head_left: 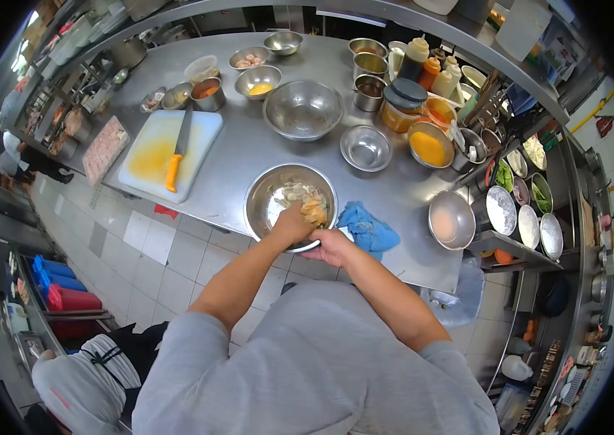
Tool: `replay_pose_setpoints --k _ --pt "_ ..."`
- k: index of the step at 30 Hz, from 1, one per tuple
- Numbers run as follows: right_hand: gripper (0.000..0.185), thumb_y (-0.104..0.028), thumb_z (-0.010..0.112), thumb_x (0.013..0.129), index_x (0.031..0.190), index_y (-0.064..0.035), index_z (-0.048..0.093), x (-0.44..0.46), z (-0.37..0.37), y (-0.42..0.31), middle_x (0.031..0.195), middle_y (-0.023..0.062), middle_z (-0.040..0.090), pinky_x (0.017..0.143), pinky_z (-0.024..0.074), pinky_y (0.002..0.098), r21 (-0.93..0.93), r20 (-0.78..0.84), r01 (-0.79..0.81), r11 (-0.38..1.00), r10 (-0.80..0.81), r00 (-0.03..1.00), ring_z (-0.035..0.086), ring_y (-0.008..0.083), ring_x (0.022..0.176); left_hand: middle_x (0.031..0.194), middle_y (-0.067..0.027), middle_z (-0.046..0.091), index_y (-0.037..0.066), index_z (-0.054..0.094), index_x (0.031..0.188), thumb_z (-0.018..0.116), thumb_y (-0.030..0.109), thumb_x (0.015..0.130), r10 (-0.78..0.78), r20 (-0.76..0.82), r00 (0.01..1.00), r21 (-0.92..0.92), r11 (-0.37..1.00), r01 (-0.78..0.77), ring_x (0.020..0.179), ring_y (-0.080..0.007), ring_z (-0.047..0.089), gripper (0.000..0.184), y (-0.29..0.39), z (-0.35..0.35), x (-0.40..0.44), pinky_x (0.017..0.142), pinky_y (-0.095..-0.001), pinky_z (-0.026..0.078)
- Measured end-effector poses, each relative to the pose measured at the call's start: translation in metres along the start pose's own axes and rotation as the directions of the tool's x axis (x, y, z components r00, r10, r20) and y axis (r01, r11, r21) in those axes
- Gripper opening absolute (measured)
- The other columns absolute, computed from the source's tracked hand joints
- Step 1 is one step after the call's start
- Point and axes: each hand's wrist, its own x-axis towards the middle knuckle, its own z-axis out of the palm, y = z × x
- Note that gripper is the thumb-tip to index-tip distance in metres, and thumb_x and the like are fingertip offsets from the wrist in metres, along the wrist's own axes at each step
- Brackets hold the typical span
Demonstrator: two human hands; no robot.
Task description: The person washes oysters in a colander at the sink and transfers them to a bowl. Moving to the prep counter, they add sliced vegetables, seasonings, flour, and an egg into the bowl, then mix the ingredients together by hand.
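Observation:
A metal bowl with a pale and yellowish food mixture stands at the table's near edge. Down inside it is my left hand, its fingers curled into the mixture and partly hidden. My right hand grips the bowl's near right rim. Just right of the bowl lies a crumpled blue cloth. A white cutting board to the left has yellow stains and a knife with an orange handle on it.
Empty metal bowls stand behind. Sauce bottles and a bowl of yellow liquid are at the back right. A pale bowl sits near the right edge. A tray of meat is far left; a person is lower left.

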Motion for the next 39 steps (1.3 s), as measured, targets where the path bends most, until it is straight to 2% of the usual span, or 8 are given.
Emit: replay_pose_setpoints --k 7,12,13,18,21,30,36,39 --pt "0.062 0.006 0.049 0.086 0.146 -0.0034 0.035 -0.014 0.014 0.013 0.134 0.0205 0.057 0.090 0.0610 0.0510 0.048 -0.177 0.183 0.982 -0.172 0.969 0.069 0.0372 0.107 0.123 -0.0141 0.068 0.001 0.061 0.133 0.068 0.008 0.089 0.102 0.189 0.977 -0.818 0.567 0.099 0.103 -0.0181 0.070 0.046 0.017 -0.103 -0.017 0.080 -0.0347 0.060" --pt "0.064 0.006 0.050 0.086 0.147 -0.0040 0.034 -0.047 0.061 0.006 0.134 0.0203 0.057 0.088 0.0614 0.0519 -0.079 -0.269 0.233 0.969 -0.246 0.931 0.068 0.0364 0.109 0.123 -0.0205 0.068 0.000 0.065 0.127 0.074 0.024 0.086 -0.072 -0.123 0.990 -0.425 0.905 0.013 0.108 -0.0276 0.068 0.048 0.011 -0.039 0.010 0.094 -0.0426 0.055" --pt "0.063 0.005 0.050 0.086 0.147 -0.0032 0.034 -0.052 0.067 0.006 0.135 0.0205 0.056 0.088 0.0613 0.0525 -0.141 -0.304 0.264 0.954 -0.295 0.906 0.068 0.0363 0.109 0.126 -0.0235 0.064 0.000 0.064 0.129 0.076 0.028 0.083 0.278 -0.123 0.953 -0.193 0.935 -0.298 0.116 -0.0313 0.064 0.055 0.020 -0.035 -0.007 0.101 -0.0458 0.050" --pt "0.059 0.002 0.051 0.090 0.147 -0.0005 0.035 -0.097 0.051 0.017 0.138 0.0196 0.054 0.089 0.0611 0.0516 0.104 -0.335 0.423 0.900 -0.369 0.867 0.064 0.0340 0.117 0.139 -0.0292 0.053 0.003 0.054 0.141 0.080 0.034 0.074 0.664 0.490 0.565 0.096 0.603 -0.792 0.136 -0.0389 0.046 0.078 0.047 -0.087 -0.041 0.113 -0.0524 0.037" --pt "0.063 0.003 0.051 0.088 0.148 -0.0012 0.031 -0.121 0.063 0.036 0.138 0.0211 0.053 0.090 0.0611 0.0522 0.102 -0.499 0.548 0.830 -0.434 0.750 0.066 0.0358 0.113 0.138 -0.0299 0.053 0.004 0.039 0.151 0.081 0.029 0.073 0.479 0.310 0.821 0.370 0.735 -0.568 0.135 -0.0410 0.047 0.092 0.069 -0.086 -0.080 0.110 -0.0513 0.040" --pt "0.063 -0.004 0.056 0.087 0.146 -0.0038 0.035 -0.207 0.016 0.086 0.133 0.0181 0.057 0.077 0.0639 0.0437 -0.008 -0.667 0.611 0.791 -0.459 0.586 0.068 0.0315 0.107 0.116 -0.0216 0.069 0.006 0.064 0.130 0.074 0.005 0.076 0.699 0.029 0.715 -0.022 0.716 -0.698 0.107 -0.0419 0.066 0.055 0.160 0.004 -0.112 0.097 -0.0461 0.051" --pt "0.055 -0.001 0.050 0.089 0.142 -0.0059 0.041 -0.322 -0.033 0.140 0.130 0.0153 0.060 0.084 0.0615 0.0450 0.065 -0.701 0.716 0.696 -0.479 0.529 0.067 0.0292 0.108 0.119 -0.0197 0.068 0.005 0.071 0.119 0.078 0.013 0.076 0.709 0.544 0.449 -0.050 0.562 -0.826 0.117 -0.0369 0.062 0.044 0.263 0.047 -0.205 0.103 -0.0407 0.049" --pt "0.053 0.002 0.049 0.088 0.140 -0.0050 0.043 -0.382 -0.067 0.181 0.123 0.0163 0.064 0.082 0.0623 0.0474 0.049 -0.730 0.705 0.708 -0.456 0.509 0.070 0.0306 0.103 0.111 -0.0162 0.069 0.004 0.075 0.104 0.077 0.018 0.077 0.880 0.471 -0.068 -0.109 -0.018 -0.994 0.119 -0.0337 0.061 0.030 0.298 0.134 -0.251 0.102 -0.0408 0.049"
